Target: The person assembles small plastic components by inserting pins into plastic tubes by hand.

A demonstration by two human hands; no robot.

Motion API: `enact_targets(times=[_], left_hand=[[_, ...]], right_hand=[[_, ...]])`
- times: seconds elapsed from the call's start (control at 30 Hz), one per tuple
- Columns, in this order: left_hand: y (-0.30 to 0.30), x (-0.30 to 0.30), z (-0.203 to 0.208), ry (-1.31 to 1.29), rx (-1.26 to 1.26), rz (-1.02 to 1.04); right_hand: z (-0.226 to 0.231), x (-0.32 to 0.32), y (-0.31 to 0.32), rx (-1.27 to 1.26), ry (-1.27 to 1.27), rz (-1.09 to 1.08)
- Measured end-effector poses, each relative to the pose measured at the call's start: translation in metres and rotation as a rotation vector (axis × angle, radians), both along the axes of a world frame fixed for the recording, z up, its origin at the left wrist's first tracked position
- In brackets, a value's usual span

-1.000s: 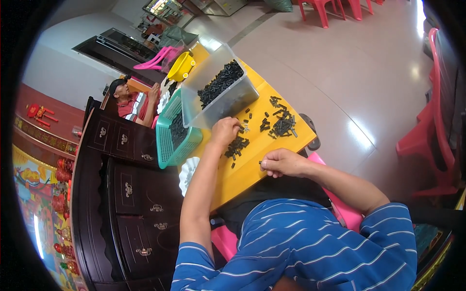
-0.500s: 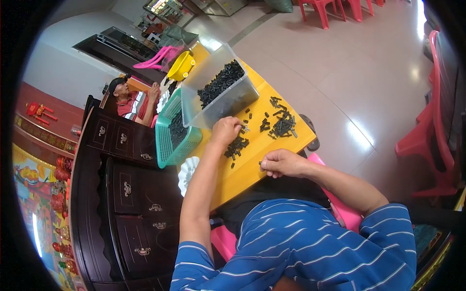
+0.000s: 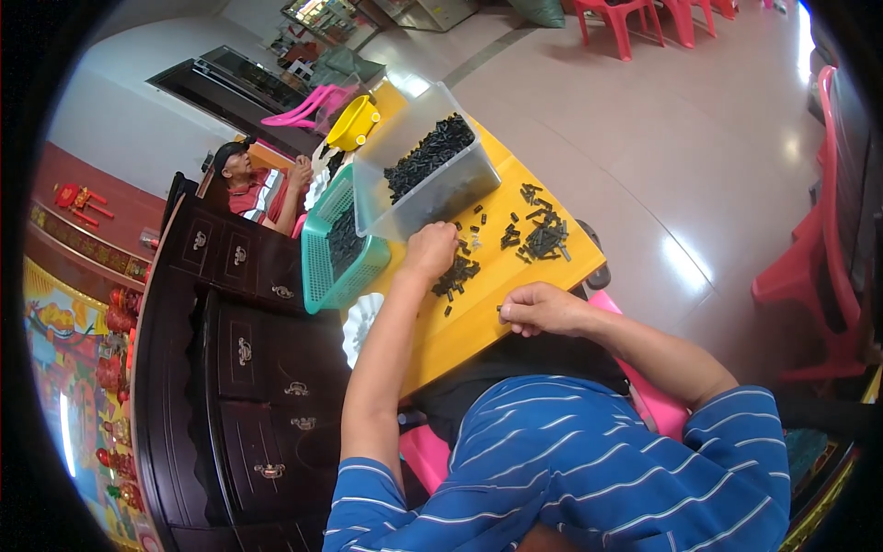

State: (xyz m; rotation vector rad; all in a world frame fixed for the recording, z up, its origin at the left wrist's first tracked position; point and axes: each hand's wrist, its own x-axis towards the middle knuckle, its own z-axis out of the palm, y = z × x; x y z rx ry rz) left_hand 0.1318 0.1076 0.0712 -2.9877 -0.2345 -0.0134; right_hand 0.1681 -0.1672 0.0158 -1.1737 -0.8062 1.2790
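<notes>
Many small black pieces [image 3: 547,237] lay on a yellow worktop [image 3: 487,287].
In the head view, the right hand [image 3: 543,310] pinched one dark piece [image 3: 501,314]; whether the left hand [image 3: 432,250] gripped anything could not be told. A pile [image 3: 457,275] lay just beside it, a clear bin [image 3: 432,200] just beyond.

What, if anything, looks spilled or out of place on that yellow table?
Nothing looks damaged. Small black pieces lie loose in uneven heaps on the yellow table, outside the clear bin that holds similar ones, and a few strays lie apart. That looks untidy, though it may be deliberate.
</notes>
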Motion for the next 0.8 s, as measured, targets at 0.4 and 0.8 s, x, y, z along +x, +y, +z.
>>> enact_targets(times=[0.4, 0.8], left_hand=[[-0.012, -0.039, 0.022, -0.136, -0.099, 0.027], [-0.126, -0.117, 0.024, -0.23, -0.44, -0.074]], right_hand=[[-0.002, -0.002, 0.001, 0.053, 0.034, -0.022], [-0.009, -0.005, 0.006, 0.051, 0.025, 0.06]])
